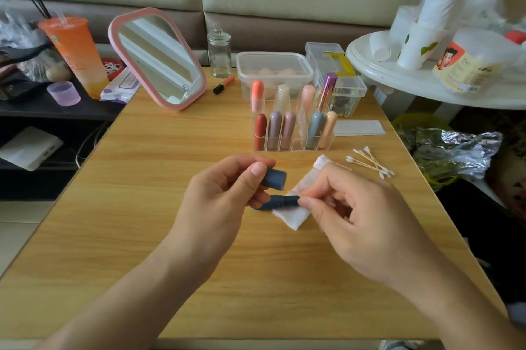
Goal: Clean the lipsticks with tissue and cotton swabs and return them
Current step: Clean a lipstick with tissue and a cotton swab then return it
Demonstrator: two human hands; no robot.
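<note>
Tissue pinched by right hand touches lipstick in left hand.

A pale wood grain is shown by the table. Dark blue is seen on the cap and on the tube at six o'clock of it. The tissue is white with faint pink marks. In the clear rack at twelve o'clock, lipsticks are shown in coral, cream, pale pink, metallic purple, red-brown, mauve, dusty pink, grey-blue and peach. The swabs are white-tipped. At ten o'clock, the mirror is framed in pink and the cup is graded orange.
</note>
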